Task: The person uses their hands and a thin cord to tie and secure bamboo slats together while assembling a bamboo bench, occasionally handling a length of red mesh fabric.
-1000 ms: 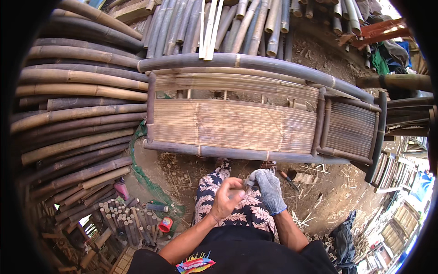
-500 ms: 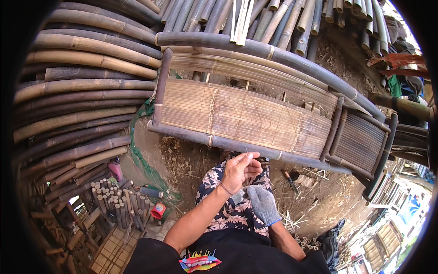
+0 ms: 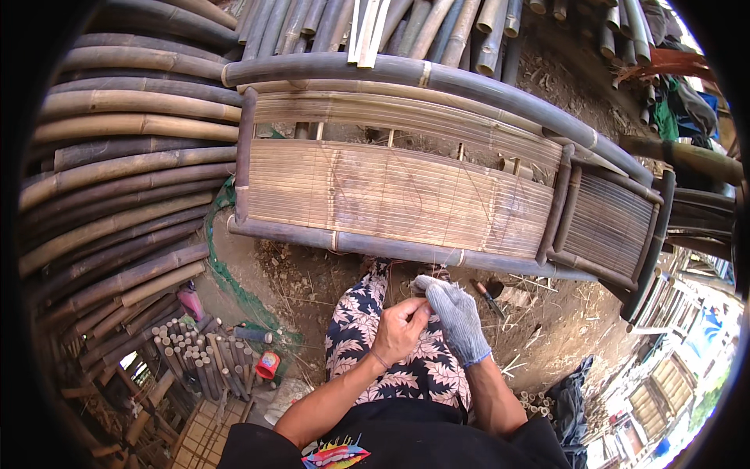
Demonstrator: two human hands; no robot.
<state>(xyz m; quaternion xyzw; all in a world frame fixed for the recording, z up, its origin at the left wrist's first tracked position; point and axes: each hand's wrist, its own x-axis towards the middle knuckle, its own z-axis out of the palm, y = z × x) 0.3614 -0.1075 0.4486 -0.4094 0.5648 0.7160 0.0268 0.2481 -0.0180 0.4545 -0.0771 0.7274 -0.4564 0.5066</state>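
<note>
My bare left hand [image 3: 400, 328] is in front of my lap, its thumb and fingers pinched together. Its fingertips meet my right hand [image 3: 459, 316], which wears a grey knitted glove with a blue cuff edge. The gloved fingers are curled toward the left hand. Whatever lies between the fingers is too small or hidden to name. Just beyond the hands stretches a long bamboo bench [image 3: 375, 246], with a dark pole frame and a slatted seat [image 3: 398, 191]. Thin reddish strands show faintly between its front pole and my hands.
Stacked bamboo poles [image 3: 133, 160] fill the left side, and more poles [image 3: 437, 31] lie behind the bench. Short cut pieces [image 3: 199, 352] stand at lower left beside a red container [image 3: 267, 364]. A knife [image 3: 487, 297] lies on the ground to the right.
My left hand has come down from the bench's front pole, closing from a loose, part-open shape into a pinch. The gloved right hand has risen to meet it. The view has shifted slightly.
</note>
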